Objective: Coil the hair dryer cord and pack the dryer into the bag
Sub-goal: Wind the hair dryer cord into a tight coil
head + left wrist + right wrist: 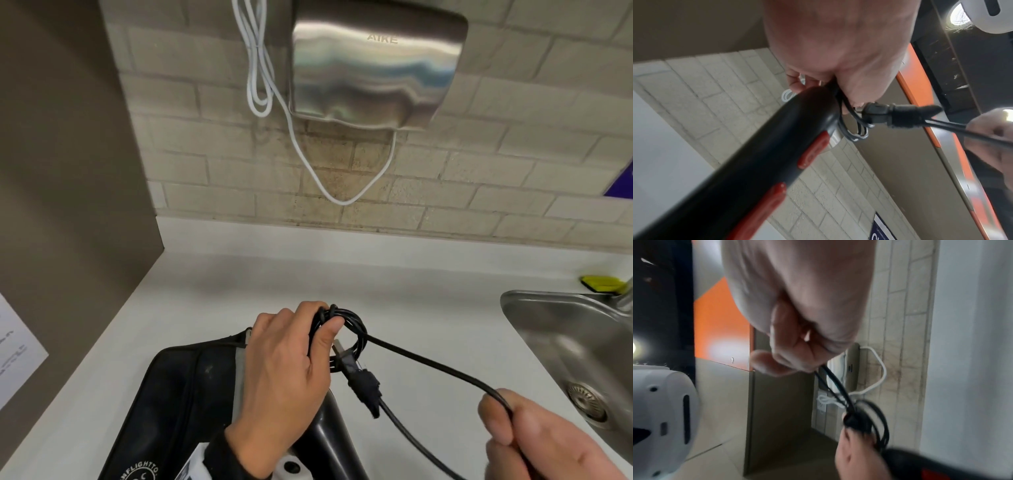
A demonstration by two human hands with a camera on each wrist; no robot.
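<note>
Left hand (284, 373) gripped a small coil (346, 329) of black cord (428, 363) against the end of the dryer (748, 162) handle, thumb curled over the loops. In the left wrist view the handle was black with red buttons, loops hanging off its tip beside the plug (879, 113). The plug (356, 377) stuck out just below the coil. Right hand (534, 442) pinched the loose run of cord between thumb and fingers (777, 361), cord stretched from the coil to that hand, then looping back toward the plug. Both hands were above the desk (411, 291). A black bag (178, 404) lay on the desk under the left hand, white print near its front edge; the dryer sat over the bag, not inside it. A steel sink (575, 342) was at right, a yellow item (603, 284) behind its rim. A metal hand dryer (376, 65) hung on the tiled wall with a white cable (308, 161) looped below it. A paper sheet (17, 349) was on the left panel
</note>
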